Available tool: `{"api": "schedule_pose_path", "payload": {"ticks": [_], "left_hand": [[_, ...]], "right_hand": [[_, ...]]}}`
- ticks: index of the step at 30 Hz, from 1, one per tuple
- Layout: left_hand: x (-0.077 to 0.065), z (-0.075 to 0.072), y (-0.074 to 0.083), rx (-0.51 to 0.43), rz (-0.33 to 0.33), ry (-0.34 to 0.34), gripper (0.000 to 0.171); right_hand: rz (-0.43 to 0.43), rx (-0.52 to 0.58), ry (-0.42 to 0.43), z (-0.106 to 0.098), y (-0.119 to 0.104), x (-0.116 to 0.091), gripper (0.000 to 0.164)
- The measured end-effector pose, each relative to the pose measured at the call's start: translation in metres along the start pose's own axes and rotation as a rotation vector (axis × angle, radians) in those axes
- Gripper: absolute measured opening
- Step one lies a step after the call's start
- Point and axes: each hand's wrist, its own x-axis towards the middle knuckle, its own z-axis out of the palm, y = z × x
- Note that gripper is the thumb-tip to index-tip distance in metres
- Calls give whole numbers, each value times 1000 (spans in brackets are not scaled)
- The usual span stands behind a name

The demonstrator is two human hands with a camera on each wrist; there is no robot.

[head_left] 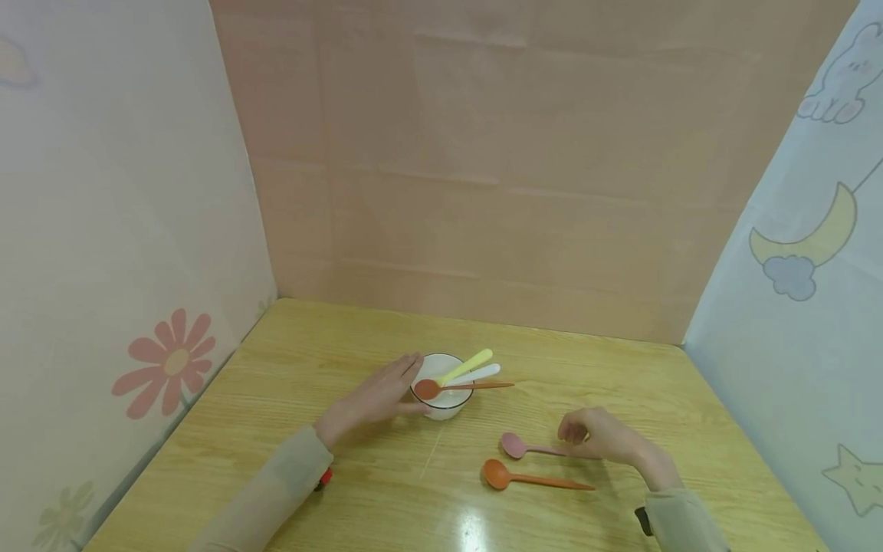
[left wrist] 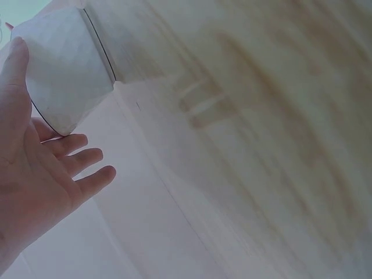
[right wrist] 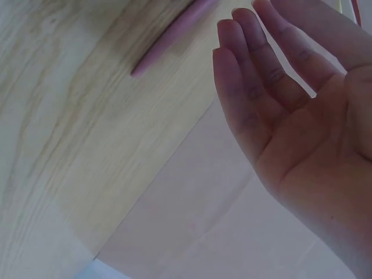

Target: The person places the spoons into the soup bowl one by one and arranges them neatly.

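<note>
A white bowl (head_left: 450, 412) with a dark rim stands on the table. My left hand (head_left: 379, 395) holds its left side, thumb (left wrist: 15, 67) along the wall and index finger round the other side. A red-orange spoon (head_left: 429, 389) lies across the bowl, beside a yellow handle (head_left: 474, 363) and a white handle (head_left: 486, 372) that lean out over the rim. My right hand (head_left: 600, 435) hovers over the handle of a pink spoon (head_left: 513, 445), fingers loosely bent, holding nothing. In the right wrist view, the pink handle (right wrist: 168, 40) lies apart from the fingertips.
An orange spoon (head_left: 498, 474) lies on the wooden table (head_left: 331, 330) in front of the pink one, handle pointing right. A brown-pink sheet (head_left: 483, 169) closes off the back. Pale printed panels stand at the left (head_left: 138, 230) and right (head_left: 793, 322).
</note>
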Motion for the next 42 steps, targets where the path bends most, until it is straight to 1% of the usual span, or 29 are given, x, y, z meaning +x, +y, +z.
{"api": "schedule_pose_path", "payload": {"ticks": [5, 13, 25, 33, 37, 42], "left_hand": [[0, 0, 0, -2, -3, 3, 94], [0, 2, 2, -20, -11, 6, 96], [-1, 2, 2, -9, -8, -1, 96], [-1, 3, 1, -12, -16, -5, 96], [0, 2, 1, -20, -6, 9, 94], [1, 2, 1, -13, -3, 15, 93]], "right_hand": [[16, 29, -17, 4, 6, -3, 14], [46, 17, -17, 9, 13, -6, 15], [30, 55, 25, 18, 20, -6, 13], [-8, 38, 37, 19, 23, -5, 10], [-32, 22, 36, 18, 22, -5, 7], [-40, -2, 37, 15, 20, -4, 7]]}}
